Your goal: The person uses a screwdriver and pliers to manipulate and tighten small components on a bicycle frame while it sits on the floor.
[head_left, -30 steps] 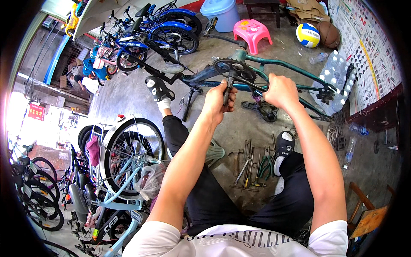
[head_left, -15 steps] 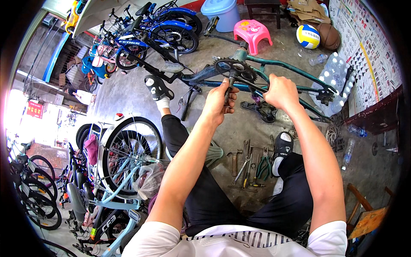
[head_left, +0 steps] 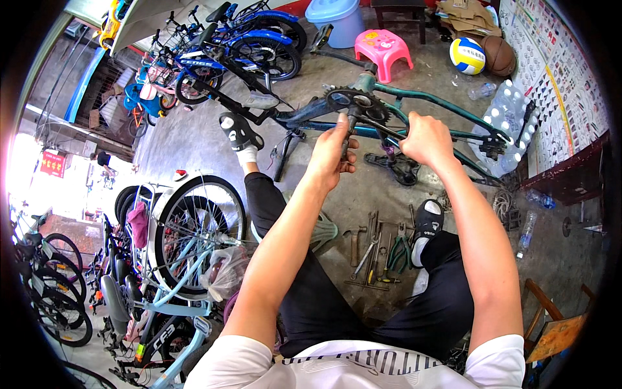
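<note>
A teal and dark bicycle frame (head_left: 443,113) lies across the floor ahead of me, with a black chainring (head_left: 340,98) near its middle. My left hand (head_left: 334,155) grips a dark shaft-like part (head_left: 350,122) just below the chainring, thumb raised along it. My right hand (head_left: 424,139) is closed around the end of a dark wrench-like bar (head_left: 382,126) that runs from that part. Hand tools (head_left: 372,249), among them wrenches, pliers and a hammer, lie between my legs.
Bicycles (head_left: 188,240) crowd the left and upper back (head_left: 265,55). A blue bucket (head_left: 334,23), pink stool (head_left: 382,45), volleyball (head_left: 466,55) and bottle pack (head_left: 499,129) stand around the back and right. A wooden chair (head_left: 554,337) is at lower right; a distant person (head_left: 103,162) is near the doorway.
My left thumb has risen slightly along the dark part, while both hands stay in almost the same place. The distant person near the doorway has moved and now appears lower and farther left.
</note>
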{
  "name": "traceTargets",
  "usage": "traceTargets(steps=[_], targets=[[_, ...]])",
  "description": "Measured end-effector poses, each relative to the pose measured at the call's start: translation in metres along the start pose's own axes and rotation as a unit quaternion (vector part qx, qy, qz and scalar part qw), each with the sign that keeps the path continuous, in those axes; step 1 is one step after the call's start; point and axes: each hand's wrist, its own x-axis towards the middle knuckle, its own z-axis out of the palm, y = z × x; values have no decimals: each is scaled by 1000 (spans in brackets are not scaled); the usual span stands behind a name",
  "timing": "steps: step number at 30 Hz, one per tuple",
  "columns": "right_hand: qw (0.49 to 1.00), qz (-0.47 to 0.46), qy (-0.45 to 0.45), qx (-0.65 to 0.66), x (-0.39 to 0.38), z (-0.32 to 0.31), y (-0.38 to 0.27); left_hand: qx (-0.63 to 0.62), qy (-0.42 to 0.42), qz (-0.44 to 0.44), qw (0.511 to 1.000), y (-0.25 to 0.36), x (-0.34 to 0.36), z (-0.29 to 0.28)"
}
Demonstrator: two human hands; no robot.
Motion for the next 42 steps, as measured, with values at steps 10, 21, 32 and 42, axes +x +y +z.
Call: traceTargets(steps=[10, 21, 32, 42], targets=[[1000, -3, -1, -4, 0, 0, 1, -50, -2, -28, 998, 5, -3, 4], [1000, -3, -4, 1, 0, -2, -2, -44, -23, -27, 998, 0, 4, -5], [1000, -9, -1, -2, 2, 0, -1, -27, -6, -23, 999, -5, 11, -9], [1000, -4, -7, -3, 0, 0, -1, -53, -30, -61, 996, 4, 5, -8]])
